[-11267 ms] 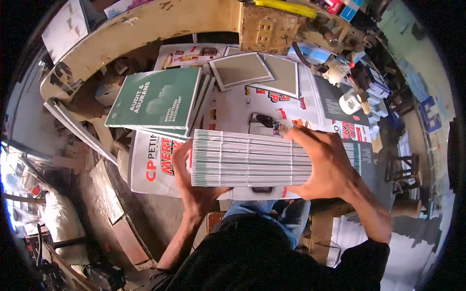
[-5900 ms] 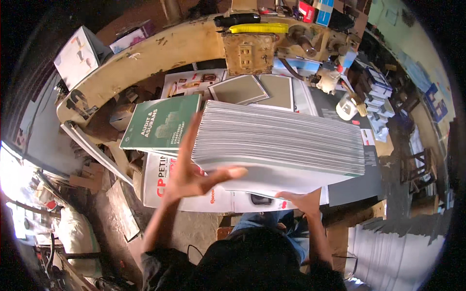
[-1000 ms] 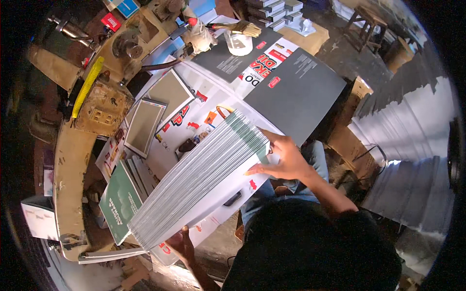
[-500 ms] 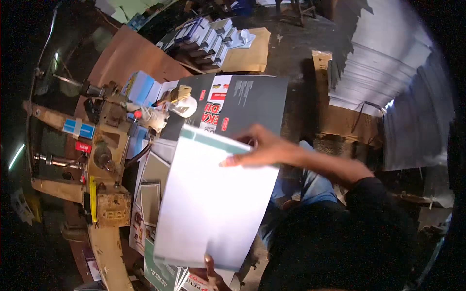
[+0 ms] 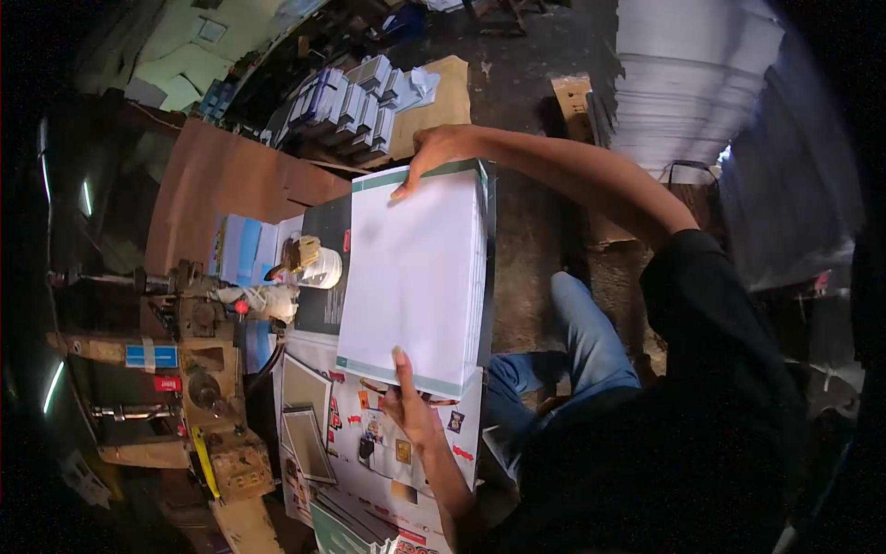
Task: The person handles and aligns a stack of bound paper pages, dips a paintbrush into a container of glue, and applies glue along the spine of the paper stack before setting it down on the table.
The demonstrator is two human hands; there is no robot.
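Note:
A thick stack of white sheets (image 5: pixel 415 277) with green bands at its two short ends lies flat over the printed posters (image 5: pixel 420 466) that cover the table. My right hand (image 5: pixel 441 150) grips the stack's far end, arm stretched out from the right. At the near end my left hand (image 5: pixel 409 408) holds the stack with the thumb pressed on top. The stack's right side shows many thin layers.
An old metal machine (image 5: pixel 198 369) with a yellow-handled tool stands at the left, a white jar (image 5: pixel 320 268) beside it. Small booklet piles (image 5: pixel 355 92) sit on cardboard at the far end. Tall white paper stacks (image 5: pixel 692 83) rise at upper right. Green booklets (image 5: pixel 351 528) lie nearest me.
The stack, earlier stood on edge and fanned between my hands, now lies flat with its white top up. My view has swung round, so the machine sits at the left.

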